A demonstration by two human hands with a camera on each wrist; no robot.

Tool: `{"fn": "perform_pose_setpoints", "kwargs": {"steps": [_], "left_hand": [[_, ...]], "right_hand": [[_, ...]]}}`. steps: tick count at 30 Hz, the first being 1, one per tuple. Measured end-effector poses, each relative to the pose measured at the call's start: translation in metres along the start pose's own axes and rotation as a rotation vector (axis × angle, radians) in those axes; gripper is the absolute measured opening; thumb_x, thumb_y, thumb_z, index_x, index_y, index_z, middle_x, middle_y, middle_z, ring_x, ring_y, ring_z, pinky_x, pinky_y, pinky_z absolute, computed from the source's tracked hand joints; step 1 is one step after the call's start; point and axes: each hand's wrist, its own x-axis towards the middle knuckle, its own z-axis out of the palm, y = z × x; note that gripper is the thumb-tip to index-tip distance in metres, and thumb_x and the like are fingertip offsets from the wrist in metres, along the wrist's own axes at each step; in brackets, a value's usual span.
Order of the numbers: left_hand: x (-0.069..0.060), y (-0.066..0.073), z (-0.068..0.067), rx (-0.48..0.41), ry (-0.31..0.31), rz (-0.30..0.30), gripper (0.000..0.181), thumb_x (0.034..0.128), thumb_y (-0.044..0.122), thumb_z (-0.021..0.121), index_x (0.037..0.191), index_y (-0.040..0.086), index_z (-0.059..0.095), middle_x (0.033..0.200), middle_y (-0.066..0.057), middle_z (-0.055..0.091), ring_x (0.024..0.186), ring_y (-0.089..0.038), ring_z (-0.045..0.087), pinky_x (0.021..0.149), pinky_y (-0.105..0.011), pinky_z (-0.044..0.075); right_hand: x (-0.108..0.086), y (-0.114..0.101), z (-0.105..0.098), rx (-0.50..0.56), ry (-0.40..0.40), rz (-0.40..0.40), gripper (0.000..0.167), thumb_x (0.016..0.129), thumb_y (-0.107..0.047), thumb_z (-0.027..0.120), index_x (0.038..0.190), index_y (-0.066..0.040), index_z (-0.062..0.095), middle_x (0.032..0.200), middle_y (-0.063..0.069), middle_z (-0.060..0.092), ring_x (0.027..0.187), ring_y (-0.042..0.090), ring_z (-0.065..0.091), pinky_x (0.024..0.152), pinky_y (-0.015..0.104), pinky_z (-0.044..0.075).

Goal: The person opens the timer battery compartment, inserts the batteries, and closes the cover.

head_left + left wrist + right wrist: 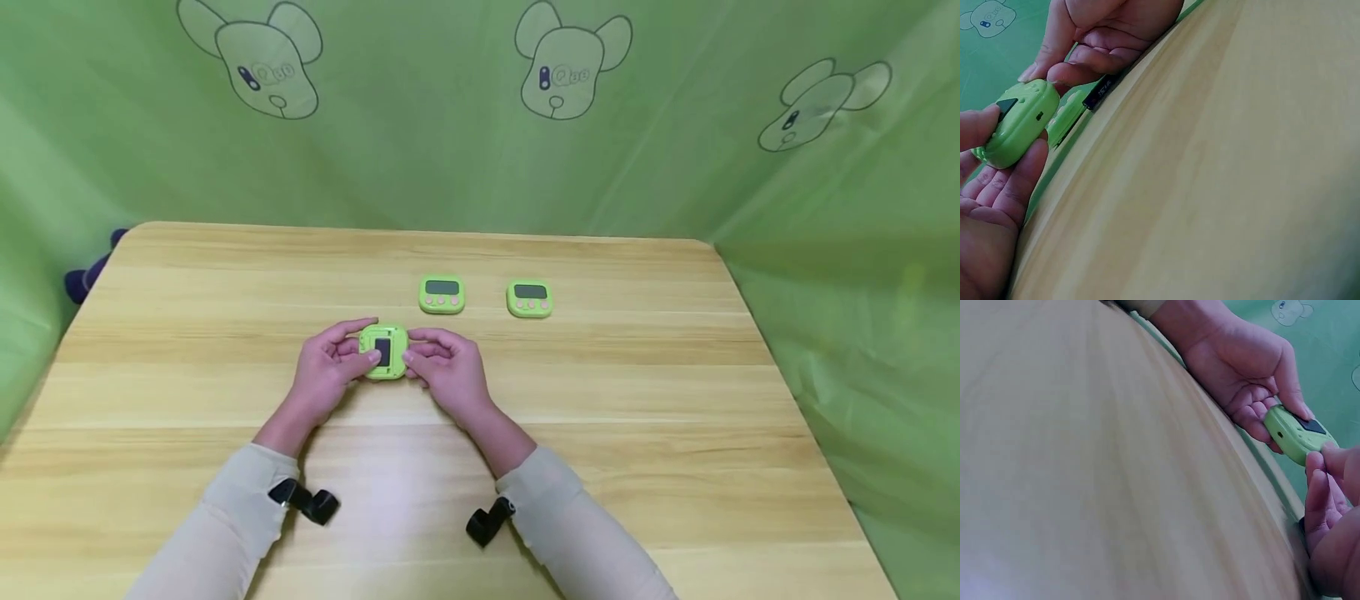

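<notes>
Fingers (437, 335) of both hands (321, 369) (459, 377) in pinch grip on rounded green device (386, 350), likely plastic

In the head view, the underside of the held green device (397, 340) is hidden, and the desk (637, 375) covers part of a purple object (77, 286). The left hand (994, 206) and right hand (1338, 519) are cut off in their own wrist views.

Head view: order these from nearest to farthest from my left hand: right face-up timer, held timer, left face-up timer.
1. Held timer: in the left hand's grip.
2. Left face-up timer: beyond it, slightly right.
3. Right face-up timer: farthest right of the three.
</notes>
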Motion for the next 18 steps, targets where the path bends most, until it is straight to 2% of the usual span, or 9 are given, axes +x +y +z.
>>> {"fn": "perform_pose_setpoints", "kwargs": {"steps": [6,11,15,18], "left_hand": [[0.002,0.000,0.001,-0.008,-0.008,-0.009,0.049,0.0877,-0.011,0.066,0.135,-0.006,0.055,0.104,-0.027,0.069,0.085,-0.021,0.072,0.074,-0.033,0.060],[0.001,0.000,0.002,0.011,-0.008,-0.027,0.049,0.0908,-0.007,0.066,0.138,-0.004,0.054,0.106,-0.024,0.070,0.085,-0.020,0.072,0.072,-0.030,0.060],[-0.001,0.000,0.000,0.036,-0.005,-0.033,0.053,0.0921,-0.002,0.067,0.142,0.001,0.052,0.107,-0.023,0.069,0.085,-0.019,0.070,0.071,-0.030,0.060],[-0.001,0.000,-0.003,0.027,-0.027,-0.027,0.066,0.0859,-0.007,0.071,0.146,0.003,0.048,0.112,-0.023,0.067,0.089,-0.020,0.070,0.077,-0.031,0.059]], "right_hand": [[0.002,-0.001,-0.001,0.020,-0.009,0.010,0.030,0.084,0.015,0.072,0.113,0.011,0.067,0.091,0.027,0.069,0.070,0.029,0.068,0.073,0.049,0.060],[0.000,0.001,0.002,-0.019,0.013,0.011,0.029,0.086,0.015,0.069,0.115,0.013,0.065,0.093,0.027,0.068,0.075,0.042,0.067,0.074,0.052,0.058],[-0.003,0.003,0.007,-0.058,0.056,-0.075,0.026,0.089,0.008,0.070,0.115,0.010,0.067,0.096,0.023,0.068,0.077,0.047,0.066,0.071,0.048,0.060],[-0.006,0.007,0.010,-0.102,0.105,-0.175,0.023,0.091,0.002,0.072,0.114,0.006,0.070,0.098,0.019,0.070,0.073,0.042,0.068,0.064,0.040,0.061]]}}
